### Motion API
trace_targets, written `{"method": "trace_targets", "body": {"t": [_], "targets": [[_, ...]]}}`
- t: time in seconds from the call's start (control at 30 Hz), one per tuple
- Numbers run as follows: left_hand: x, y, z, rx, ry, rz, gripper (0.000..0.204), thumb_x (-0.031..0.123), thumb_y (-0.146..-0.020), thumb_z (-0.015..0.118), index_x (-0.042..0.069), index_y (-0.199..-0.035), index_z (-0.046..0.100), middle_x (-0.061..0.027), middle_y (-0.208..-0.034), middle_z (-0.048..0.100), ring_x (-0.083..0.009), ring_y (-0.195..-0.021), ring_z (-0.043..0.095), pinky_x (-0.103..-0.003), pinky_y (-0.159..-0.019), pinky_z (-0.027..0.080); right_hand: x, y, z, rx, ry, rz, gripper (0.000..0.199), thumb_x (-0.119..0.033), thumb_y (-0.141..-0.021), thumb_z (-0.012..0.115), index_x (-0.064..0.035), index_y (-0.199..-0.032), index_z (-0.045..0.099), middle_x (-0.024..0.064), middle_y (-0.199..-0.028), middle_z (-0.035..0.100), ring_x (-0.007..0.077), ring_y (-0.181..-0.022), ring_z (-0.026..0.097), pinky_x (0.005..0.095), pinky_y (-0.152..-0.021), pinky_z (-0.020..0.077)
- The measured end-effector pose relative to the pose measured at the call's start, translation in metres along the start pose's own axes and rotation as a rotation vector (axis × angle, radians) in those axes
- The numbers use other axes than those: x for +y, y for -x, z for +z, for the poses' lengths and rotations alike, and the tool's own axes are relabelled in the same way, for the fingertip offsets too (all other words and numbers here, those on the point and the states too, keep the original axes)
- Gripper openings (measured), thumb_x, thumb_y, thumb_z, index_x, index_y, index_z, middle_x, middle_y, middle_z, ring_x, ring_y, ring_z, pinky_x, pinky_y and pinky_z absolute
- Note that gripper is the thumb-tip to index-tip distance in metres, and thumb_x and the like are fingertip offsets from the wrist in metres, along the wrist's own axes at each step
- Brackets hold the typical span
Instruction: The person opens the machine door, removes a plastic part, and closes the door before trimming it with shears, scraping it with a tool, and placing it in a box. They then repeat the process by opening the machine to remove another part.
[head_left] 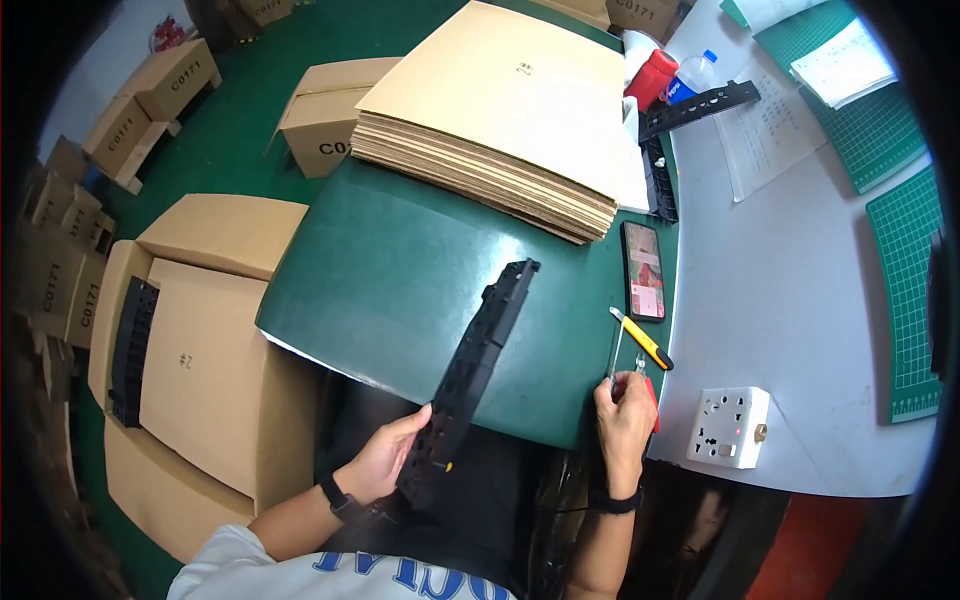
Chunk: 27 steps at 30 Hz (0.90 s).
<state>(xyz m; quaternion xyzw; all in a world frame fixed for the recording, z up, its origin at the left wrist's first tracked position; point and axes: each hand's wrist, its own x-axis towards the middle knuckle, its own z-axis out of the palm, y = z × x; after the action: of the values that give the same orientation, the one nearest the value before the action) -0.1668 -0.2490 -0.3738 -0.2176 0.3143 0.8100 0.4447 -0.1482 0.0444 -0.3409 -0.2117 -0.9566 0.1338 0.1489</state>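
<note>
My left hand (pixel 388 452) is closed around the lower part of a long black plastic strip part (pixel 482 335). The part tilts up and away to the right, over the near edge of the green-topped table (pixel 350 270), and has holes and notches along it. A small yellow bit (pixel 449 467) shows near its lower end. My right hand (pixel 628 405) is at the table's right side, its fingers pinched on a thin metal rod-like tool (pixel 617 350). Red-handled pliers (pixel 654 402) lie against that hand, partly hidden. Just beyond lies a yellow-and-black utility knife (pixel 648 343).
A tall stack of cardboard sheets (pixel 500 100) fills the table's far side. A phone (pixel 643 270) lies at right, near more black parts (pixel 700 108). The grey table (pixel 790 300) bears a white power socket (pixel 730 428). An open carton (pixel 205 370) at left holds another black part (pixel 133 350).
</note>
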Motion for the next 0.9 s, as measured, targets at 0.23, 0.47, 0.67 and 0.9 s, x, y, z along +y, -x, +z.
{"method": "trace_targets", "body": {"t": [0.23,0.47,0.67,0.9], "targets": [[-0.014,-0.017,-0.033,-0.595,0.335,-0.225,0.058,0.051,-0.1,0.034,-0.003,-0.085,0.053,-0.003,-0.052,0.041,-0.012,-0.042,0.039,-0.025,-0.039,0.033,-0.023,0.029,-0.011,-0.141,-1.033,0.355,0.01,-0.007,-0.095,0.052,-0.0004,-0.103,0.056,-0.0015,-0.069,0.051,0.0067,-0.055,0.049,0.0231,-0.051,0.0428],[-0.033,-0.025,-0.056,-0.751,0.494,-0.272,0.053,0.05,-0.09,0.059,-0.001,-0.079,0.048,-0.0017,-0.052,0.042,-0.0103,-0.041,0.041,-0.024,-0.038,0.034,-0.047,0.056,-0.006,-0.344,-1.185,0.368,0.015,-0.016,-0.1,0.052,-0.0024,-0.105,0.056,0.0003,-0.073,0.052,0.0049,-0.05,0.044,0.0189,-0.043,0.0362],[-0.039,-0.028,-0.07,-0.875,0.497,-0.303,0.052,0.047,-0.083,0.069,-0.001,-0.078,0.05,-0.0017,-0.053,0.043,-0.0087,-0.042,0.042,-0.022,-0.039,0.034,-0.053,0.073,0.012,-0.37,-1.41,0.388,0.015,-0.013,-0.1,0.049,-0.0014,-0.11,0.051,0.0044,-0.081,0.054,0.0077,-0.058,0.048,0.0207,-0.051,0.0408],[-0.044,-0.029,-0.077,-0.872,0.504,-0.316,0.053,0.047,-0.084,0.068,-0.003,-0.079,0.051,-0.0012,-0.054,0.042,-0.0085,-0.045,0.043,-0.021,-0.041,0.034,-0.096,0.063,0.023,-0.358,-0.928,0.264,0.029,-0.011,-0.084,0.073,0.0006,-0.104,0.054,-0.0045,-0.067,0.044,0.0035,-0.06,0.039,0.0206,-0.054,0.0352]]}}
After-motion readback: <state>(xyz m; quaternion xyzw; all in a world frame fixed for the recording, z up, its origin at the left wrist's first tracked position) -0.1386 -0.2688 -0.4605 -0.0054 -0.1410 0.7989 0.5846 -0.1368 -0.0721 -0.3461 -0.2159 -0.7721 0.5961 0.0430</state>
